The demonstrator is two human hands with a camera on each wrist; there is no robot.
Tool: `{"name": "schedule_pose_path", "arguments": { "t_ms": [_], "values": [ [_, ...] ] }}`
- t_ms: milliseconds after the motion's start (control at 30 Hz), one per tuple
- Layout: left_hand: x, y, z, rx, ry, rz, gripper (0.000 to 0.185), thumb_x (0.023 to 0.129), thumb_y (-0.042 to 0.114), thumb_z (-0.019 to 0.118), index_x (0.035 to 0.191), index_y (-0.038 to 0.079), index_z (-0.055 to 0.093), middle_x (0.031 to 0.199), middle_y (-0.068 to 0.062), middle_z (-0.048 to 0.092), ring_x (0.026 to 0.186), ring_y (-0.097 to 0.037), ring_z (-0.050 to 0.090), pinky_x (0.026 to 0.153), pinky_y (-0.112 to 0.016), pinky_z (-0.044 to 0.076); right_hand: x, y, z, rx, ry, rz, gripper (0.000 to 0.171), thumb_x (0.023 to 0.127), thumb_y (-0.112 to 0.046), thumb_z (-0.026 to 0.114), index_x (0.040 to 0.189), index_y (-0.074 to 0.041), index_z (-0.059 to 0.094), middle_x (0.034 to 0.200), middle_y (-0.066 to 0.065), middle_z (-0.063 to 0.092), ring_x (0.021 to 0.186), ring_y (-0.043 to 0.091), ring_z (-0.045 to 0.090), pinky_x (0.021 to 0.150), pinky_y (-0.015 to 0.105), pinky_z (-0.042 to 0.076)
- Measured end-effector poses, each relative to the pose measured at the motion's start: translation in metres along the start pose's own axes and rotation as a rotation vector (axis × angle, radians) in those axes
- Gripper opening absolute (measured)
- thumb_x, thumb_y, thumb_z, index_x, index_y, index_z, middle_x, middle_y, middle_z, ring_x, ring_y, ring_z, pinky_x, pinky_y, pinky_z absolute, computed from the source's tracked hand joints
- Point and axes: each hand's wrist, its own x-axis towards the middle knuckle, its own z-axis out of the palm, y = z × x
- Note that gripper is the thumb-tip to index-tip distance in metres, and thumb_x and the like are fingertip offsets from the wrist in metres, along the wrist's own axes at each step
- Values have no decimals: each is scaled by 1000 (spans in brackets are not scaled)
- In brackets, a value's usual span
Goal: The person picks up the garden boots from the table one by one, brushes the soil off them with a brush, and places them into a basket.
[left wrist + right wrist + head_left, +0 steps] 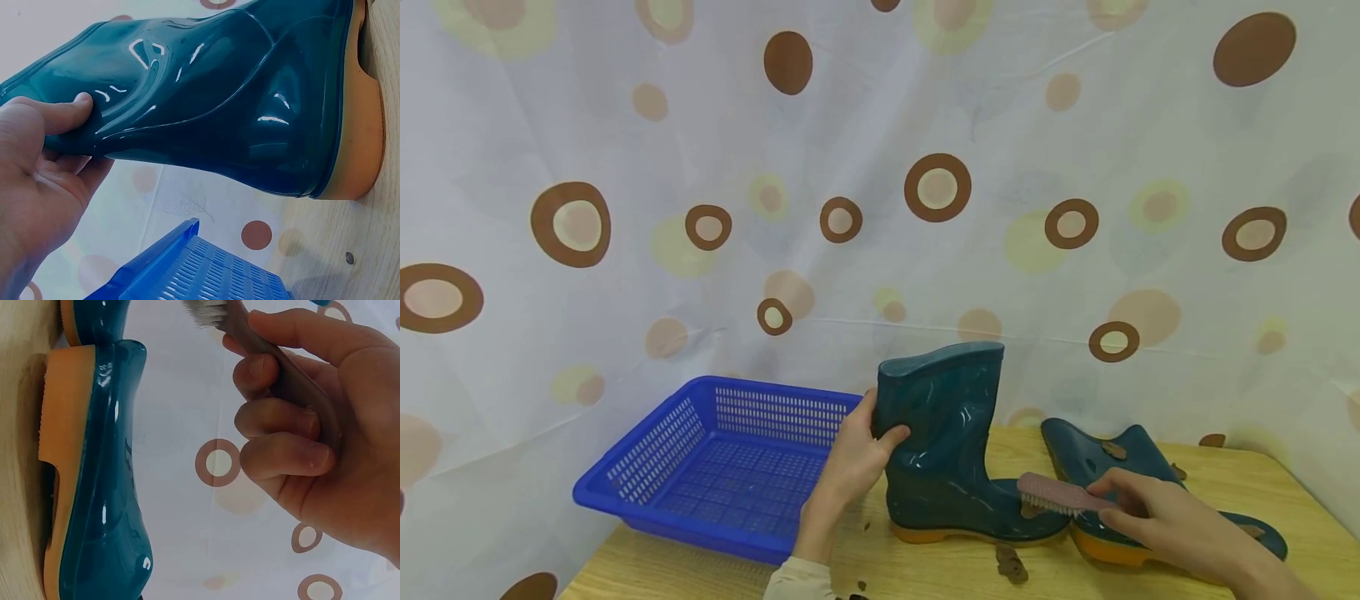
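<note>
A dark green rubber boot [936, 467] with an orange sole stands upright on the table. My left hand [857, 454] grips its shaft from the heel side, thumb on the outer face, as the left wrist view shows [50, 144]. In my right hand [1180, 521] is a scrubbing brush [1052, 492], its handle wrapped by the fingers in the right wrist view [306, 394]. The bristles point down over the boot's toe, right at a brown dirt patch [1032, 510]. A second green boot [1078, 454] stands just right of it, partly hidden behind my right hand, with brown patches on it.
A blue plastic basket [752, 533] with slotted walls stands on the left of the wooden table [1300, 517]. One brown clump [1011, 565] lies in front of the boot, with small crumbs [867, 526] nearby. A dotted curtain [865, 125] hangs behind the table.
</note>
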Motion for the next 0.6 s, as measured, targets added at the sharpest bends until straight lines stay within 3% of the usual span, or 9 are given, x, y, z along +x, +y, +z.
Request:
{"name": "schedule_pose_path", "arguments": {
  "t_ms": [233, 467, 600],
  "values": [
    [0, 0, 0, 3, 1, -1, 55, 98, 10, 61, 149, 15, 39, 143, -12, 54, 131, -33, 55, 106, -54, 46, 1, 0, 2, 45, -64, 6, 29, 99, -27, 59, 120, -6, 60, 75, 2, 49, 60, 8, 45, 53, 27, 35],
    [0, 1, -1, -1, 3, -7, 56, 98, 9, 61, 150, 15, 38, 144, -13, 54, 131, -35, 55, 105, -55, 47, -4, 8, -3, 147, -181, -66, 18, 100, -16, 56, 110, -5, 65, 72, -2, 49, 60, 6, 42, 52, 28, 29],
    [0, 0, 0, -9, 19, 10, 55, 98, 9, 61, 148, 15, 41, 142, -12, 55, 129, -33, 56, 104, -53, 48, -5, 6, -4, 134, -143, -72, 21, 101, -17, 54, 113, -4, 64, 72, -3, 51, 60, 6, 44, 51, 28, 33]
  ]
}}
